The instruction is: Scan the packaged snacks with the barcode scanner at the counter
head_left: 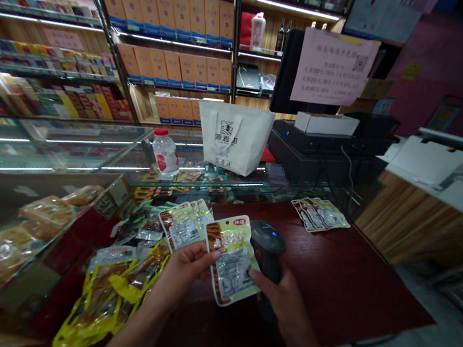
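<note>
My left hand [188, 268] pinches the left edge of a yellow-and-brown snack packet [234, 263] with a clear window. More packets of the same kind [183, 224] are fanned out just beyond that hand; I cannot tell whether it also holds them. My right hand [283, 295] is closed around the handle of a dark barcode scanner [268, 236], which shows a small blue light. The right thumb touches the packet's right edge. Several matching packets [320, 215] lie overlapped on the dark red counter [355, 277], off to the right.
At left are yellow-edged snack packs [107, 288] and a carton [72, 231] of bagged food. A red-capped jar [165, 153] and a white bag [234, 139] stand on the glass case. Behind are a monitor [287, 66], a black cash drawer [324, 158] and stocked shelves.
</note>
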Demonstrator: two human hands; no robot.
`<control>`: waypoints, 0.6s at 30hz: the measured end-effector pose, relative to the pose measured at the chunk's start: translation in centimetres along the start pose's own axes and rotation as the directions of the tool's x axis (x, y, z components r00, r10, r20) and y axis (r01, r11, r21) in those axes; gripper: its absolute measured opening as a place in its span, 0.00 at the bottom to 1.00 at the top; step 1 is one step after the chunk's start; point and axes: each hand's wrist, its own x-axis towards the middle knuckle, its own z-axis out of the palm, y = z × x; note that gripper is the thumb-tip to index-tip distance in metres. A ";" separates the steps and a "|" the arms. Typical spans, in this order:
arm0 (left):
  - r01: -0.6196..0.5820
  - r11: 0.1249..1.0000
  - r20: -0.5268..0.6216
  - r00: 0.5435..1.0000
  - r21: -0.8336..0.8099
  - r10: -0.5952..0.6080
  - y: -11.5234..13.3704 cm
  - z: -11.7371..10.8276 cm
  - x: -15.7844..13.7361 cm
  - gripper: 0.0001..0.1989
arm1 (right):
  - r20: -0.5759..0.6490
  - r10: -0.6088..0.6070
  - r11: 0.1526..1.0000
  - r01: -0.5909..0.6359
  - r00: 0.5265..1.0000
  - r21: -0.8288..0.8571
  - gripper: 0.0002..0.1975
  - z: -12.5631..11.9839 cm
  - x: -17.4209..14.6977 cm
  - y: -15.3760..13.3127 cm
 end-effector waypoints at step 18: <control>-0.222 0.944 -0.269 0.919 0.245 0.286 2.7 -3.2 2.1 0.28 | 0.257 -0.071 0.921 0.162 0.964 -0.353 0.24 -2.0 -4.0 -1.8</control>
